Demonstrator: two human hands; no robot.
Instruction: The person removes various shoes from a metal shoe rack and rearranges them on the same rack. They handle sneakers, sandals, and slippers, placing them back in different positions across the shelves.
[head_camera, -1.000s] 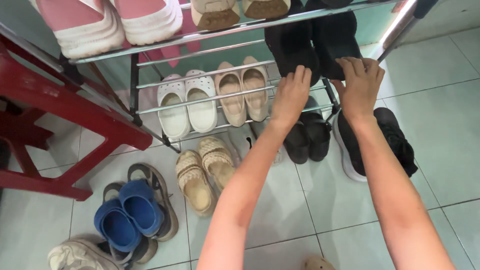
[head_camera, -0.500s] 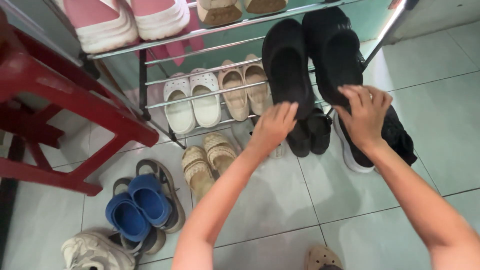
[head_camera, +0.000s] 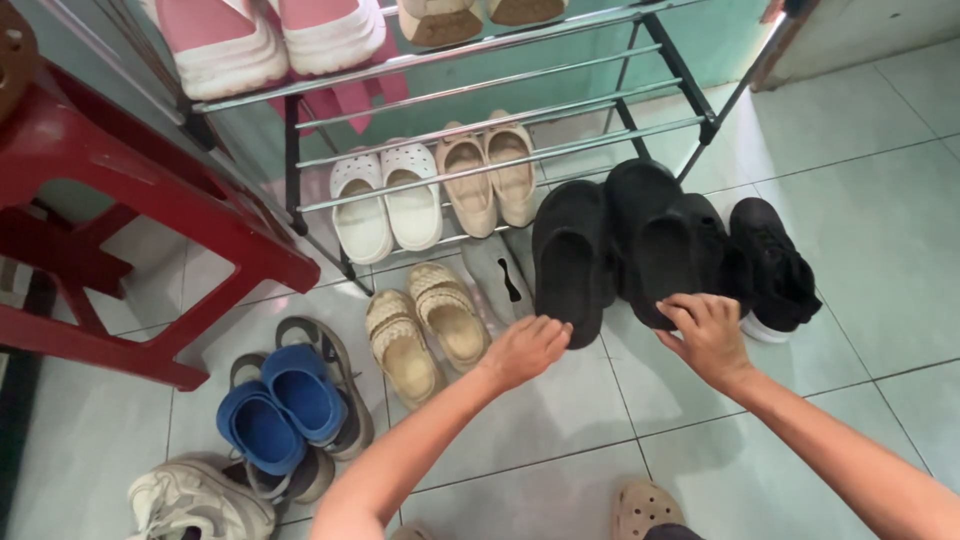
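Observation:
Two black slip-on shoes lie side by side in front of the metal shoe rack (head_camera: 500, 165), resting on the floor and partly on other dark footwear. My left hand (head_camera: 525, 350) grips the heel of the left black slip-on (head_camera: 570, 260). At the heel of the right black slip-on (head_camera: 650, 240), my right hand (head_camera: 705, 335) has its fingers curled over the edge. Both forearms reach in from the bottom of the view.
A black sneaker (head_camera: 775, 265) sits right of the slip-ons. White clogs (head_camera: 385, 205) and beige flats (head_camera: 490, 175) sit on the lower shelf, pink shoes (head_camera: 270, 35) on top. Woven sandals (head_camera: 425, 325), blue clogs (head_camera: 275, 415) and a red stool (head_camera: 130, 190) are at left.
Both hands have drawn the black slip-ons off the rack's shelf and down toward me to floor level. The right end of that shelf now stands bare.

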